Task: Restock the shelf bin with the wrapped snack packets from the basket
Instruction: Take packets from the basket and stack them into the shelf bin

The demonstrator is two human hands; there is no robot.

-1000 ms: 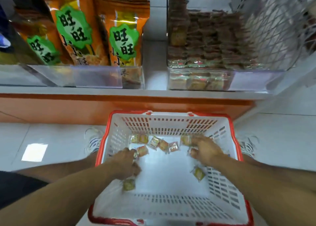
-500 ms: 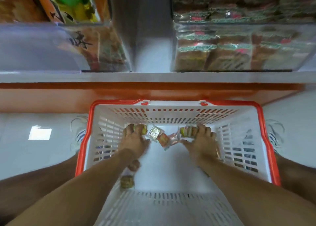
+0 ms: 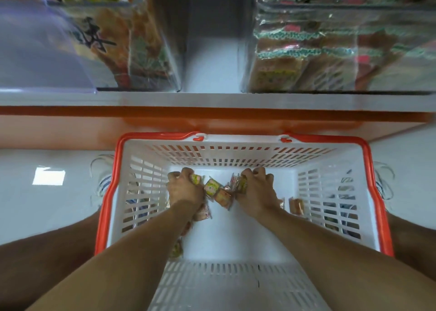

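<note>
A white basket with a red rim (image 3: 113,188) stands on the floor below the shelf. Both hands reach into its far end. My left hand (image 3: 185,188) curls its fingers round small wrapped snack packets (image 3: 196,179). My right hand (image 3: 258,190) curls round other packets (image 3: 240,184). Two loose packets (image 3: 217,191) lie between the hands. One more packet (image 3: 296,205) lies by the right wall, and another (image 3: 176,249) shows beside my left forearm. On the shelf above, at right, a clear shelf bin (image 3: 330,51) holds many of the same packets.
A second clear bin (image 3: 118,49) with large orange snack bags stands on the shelf at left. The white shelf edge (image 3: 212,99) and an orange base panel (image 3: 212,119) run across, close above the basket. My shoes (image 3: 103,183) flank the basket on the pale tiled floor.
The view has dropped and moved closer to the basket. Both hands slid to the far end of the basket and gathered the scattered packets together into their grip.
</note>
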